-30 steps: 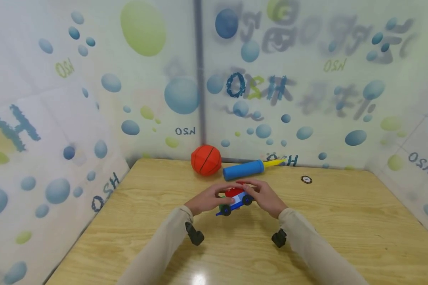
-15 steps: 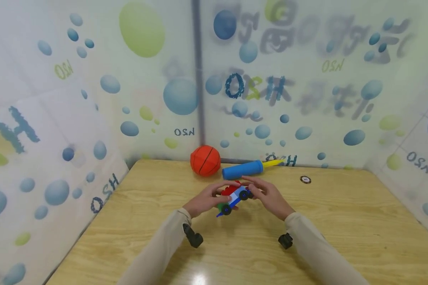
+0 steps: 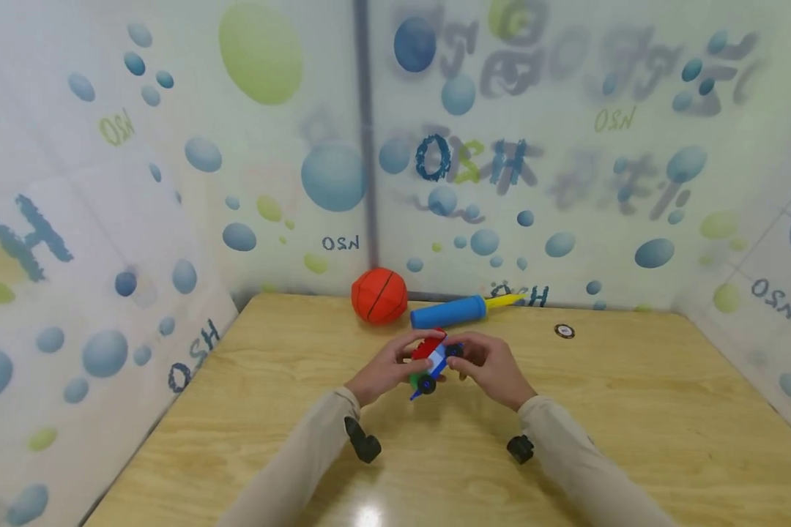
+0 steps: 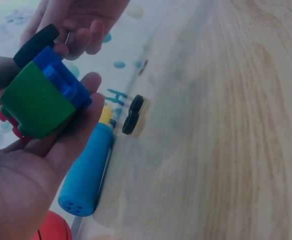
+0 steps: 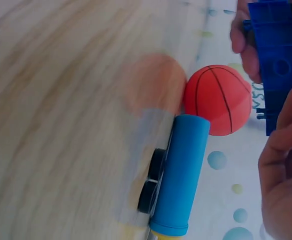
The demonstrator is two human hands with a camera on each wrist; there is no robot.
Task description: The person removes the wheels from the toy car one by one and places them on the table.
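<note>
Midair above the near-centre of the wooden table (image 3: pixel 250 380), tilted nose-down toward the near side: a toy car (image 3: pixel 431 360) of red, white, blue and green blocks, pinched at its left end by the curled fingers of the left hand (image 3: pixel 387 372) and at its right end, by the black wheel (image 4: pixel 36 44), by the right hand (image 3: pixel 491 367). Both hands clasped on the toy, none of it resting on the table. Beyond, at the far edge against the bubble-printed wall (image 3: pixel 171 183): an orange mini basketball (image 3: pixel 379 296), and just to its right a blue hand pump (image 3: pixel 448 313) lying flat, with a pair of loose black wheels (image 4: pixel 132 115) just beside the pump. Farther right, a small round disc (image 3: pixel 565 331), well apart. Risk from here, judged by the grip: blocks merely pressed together, likely to split if pulled or twisted unevenly, scattering pieces onto the table; a wheel likely to slip its axle under thumb pressure and roll away; with so steep a tilt and only fingertips on the ends, a slackened pinch enough to drop the whole car. Basketball also free to roll off if knocked.
</note>
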